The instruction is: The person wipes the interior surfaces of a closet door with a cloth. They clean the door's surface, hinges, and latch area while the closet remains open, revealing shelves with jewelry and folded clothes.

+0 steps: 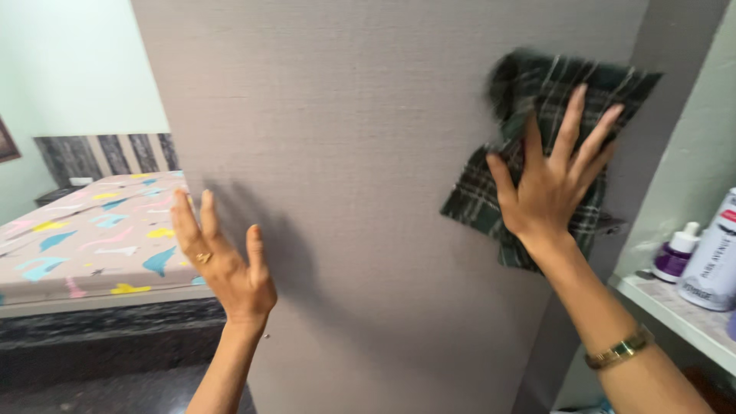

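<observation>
R hand [553, 192] flat, fingers spread, presses plaid cloth [529, 146] on grey panel [368, 153], near its right edge. L hand [222, 261] open, empty. Best w/ even pressure, overlapping strokes.

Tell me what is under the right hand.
The right hand presses flat on a dark green plaid cloth, which lies against the grey panel. The panel surface beneath the cloth is covered and cannot be seen.
</observation>
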